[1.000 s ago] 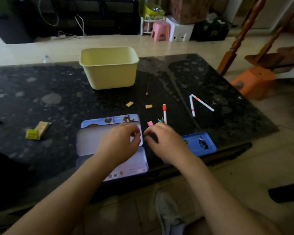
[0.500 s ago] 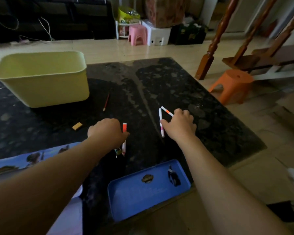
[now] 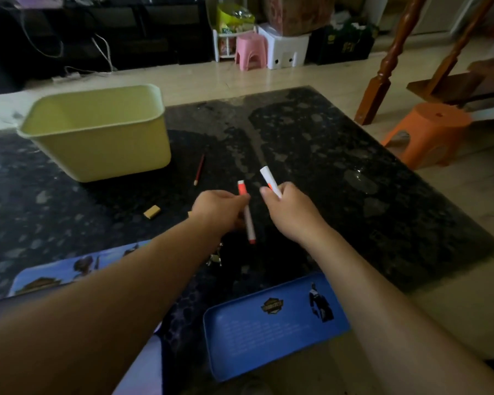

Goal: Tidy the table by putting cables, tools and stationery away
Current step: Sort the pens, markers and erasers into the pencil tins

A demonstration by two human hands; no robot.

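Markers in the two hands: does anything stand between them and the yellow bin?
Nothing that blocks. The left hand holds an orange-capped marker and the right hand a white-ended marker, right of the open yellow bin. Only a red pencil lies flat on the table between, probably low enough to pass over.

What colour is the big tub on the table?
Pale yellow. The tub shows best in the head view, the only one.

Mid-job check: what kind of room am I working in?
Probably a home living room: a low dark stone table, a pink stool and an orange stool on the floor, a wooden stair post.
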